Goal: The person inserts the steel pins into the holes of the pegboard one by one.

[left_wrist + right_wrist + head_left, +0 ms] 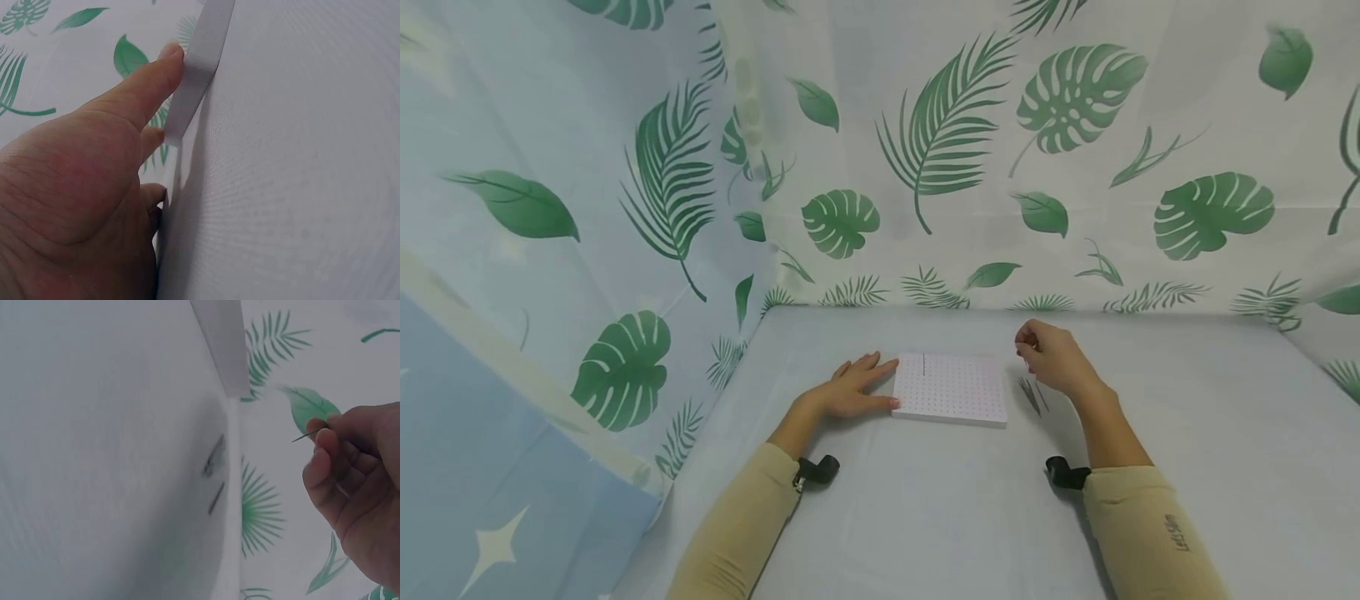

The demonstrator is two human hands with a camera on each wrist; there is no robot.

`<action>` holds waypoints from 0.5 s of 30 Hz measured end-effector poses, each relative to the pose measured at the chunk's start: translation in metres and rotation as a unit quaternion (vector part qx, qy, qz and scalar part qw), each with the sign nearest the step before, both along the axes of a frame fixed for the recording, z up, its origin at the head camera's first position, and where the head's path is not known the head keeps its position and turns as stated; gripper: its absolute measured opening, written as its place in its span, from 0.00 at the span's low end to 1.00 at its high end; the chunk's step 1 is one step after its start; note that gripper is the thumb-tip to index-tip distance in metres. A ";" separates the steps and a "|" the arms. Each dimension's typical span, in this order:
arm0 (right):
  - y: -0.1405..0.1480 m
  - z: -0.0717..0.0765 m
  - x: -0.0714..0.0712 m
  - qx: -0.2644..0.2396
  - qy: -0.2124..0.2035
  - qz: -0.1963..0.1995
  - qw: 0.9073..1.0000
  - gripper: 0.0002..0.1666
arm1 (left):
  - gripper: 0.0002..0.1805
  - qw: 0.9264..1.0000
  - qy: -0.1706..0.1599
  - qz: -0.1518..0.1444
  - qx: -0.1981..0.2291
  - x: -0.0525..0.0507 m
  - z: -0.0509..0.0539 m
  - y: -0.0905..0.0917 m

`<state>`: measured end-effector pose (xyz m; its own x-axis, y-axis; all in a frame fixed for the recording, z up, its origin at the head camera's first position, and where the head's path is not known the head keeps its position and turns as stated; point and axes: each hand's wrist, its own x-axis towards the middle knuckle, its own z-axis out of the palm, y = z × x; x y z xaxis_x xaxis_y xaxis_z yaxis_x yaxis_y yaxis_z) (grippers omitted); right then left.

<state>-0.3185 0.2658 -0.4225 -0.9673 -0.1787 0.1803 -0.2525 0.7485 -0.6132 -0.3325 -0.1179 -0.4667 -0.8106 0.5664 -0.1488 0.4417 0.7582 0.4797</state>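
A white board with a grid of small holes (951,390) lies on the table, one thin dark stick (924,365) at its upper left. The left hand (850,390) rests at the board's left edge with fingers spread; in the left wrist view its thumb touches the board's side (200,56). Right of the board, the right hand (1054,357) is raised above the table. Between thumb and fingertips it pinches a thin dark pin (306,434), seen in the right wrist view. Several dark pins (1030,395) lie on the table below that hand.
The table has a pale cloth (925,508). Behind it and on the left hang white curtains with green leaves (940,250). A light blue cloth with a pale star (550,483) is at the lower left. Each wrist wears a small black camera (824,469).
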 end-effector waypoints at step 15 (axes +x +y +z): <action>-0.061 0.002 -0.014 -0.095 0.099 -0.003 0.991 0.04 | 0.47 1.000 -0.002 0.002 0.000 -0.001 0.001 0.000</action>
